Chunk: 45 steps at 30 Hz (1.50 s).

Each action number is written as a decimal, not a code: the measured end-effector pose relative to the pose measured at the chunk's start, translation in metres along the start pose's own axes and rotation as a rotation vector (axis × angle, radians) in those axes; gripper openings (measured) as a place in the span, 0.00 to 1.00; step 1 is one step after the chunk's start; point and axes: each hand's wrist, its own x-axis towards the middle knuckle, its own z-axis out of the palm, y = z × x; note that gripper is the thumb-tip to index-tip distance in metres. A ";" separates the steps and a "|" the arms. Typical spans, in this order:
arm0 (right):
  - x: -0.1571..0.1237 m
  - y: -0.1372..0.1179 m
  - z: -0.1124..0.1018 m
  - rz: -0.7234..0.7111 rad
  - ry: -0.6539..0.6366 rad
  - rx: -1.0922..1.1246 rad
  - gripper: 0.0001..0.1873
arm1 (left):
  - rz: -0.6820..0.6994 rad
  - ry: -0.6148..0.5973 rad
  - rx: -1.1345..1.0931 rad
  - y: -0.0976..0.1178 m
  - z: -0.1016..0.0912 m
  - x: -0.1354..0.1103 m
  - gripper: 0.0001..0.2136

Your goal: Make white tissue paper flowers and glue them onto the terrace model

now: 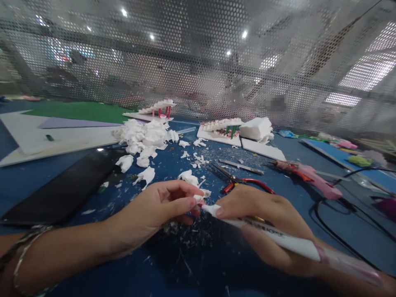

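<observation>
Between thumb and fingertips, my left hand (163, 202) pinches a small white piece (198, 199) with pink colour on it; most of it is hidden by the fingers. My right hand (266, 227) grips a white acrylic paint marker (278, 237) with a pink rear end. The marker's tip meets the small piece or sits right at it. Just beyond my hands lie red-handled scissors (232, 179) and torn white scraps (189, 178). Past the scissors is a flat metal strip or blade (241, 166).
A black slab-like device (64, 185) lies at left, beside white and green sheets (80, 111). White scraps (145, 136) are heaped behind. Two small stair models (161, 108) stand near the mesh wall. A pink glue gun (312, 177) with a black cord lies at right.
</observation>
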 end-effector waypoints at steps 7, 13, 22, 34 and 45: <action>0.001 -0.001 -0.003 0.031 -0.015 -0.006 0.14 | 0.019 -0.052 -0.016 -0.002 -0.003 0.000 0.02; 0.002 -0.002 -0.001 0.010 -0.011 0.011 0.14 | 0.007 -0.033 -0.076 -0.002 0.000 -0.001 0.02; 0.002 -0.003 -0.003 0.041 0.041 -0.035 0.13 | 0.022 -0.008 -0.102 0.000 0.000 0.001 0.03; 0.002 -0.002 0.001 0.060 0.042 -0.038 0.13 | 0.019 0.018 -0.031 0.003 0.003 0.000 0.03; 0.001 0.000 -0.002 0.074 0.045 -0.029 0.13 | 0.037 0.005 0.018 0.000 0.000 -0.001 0.02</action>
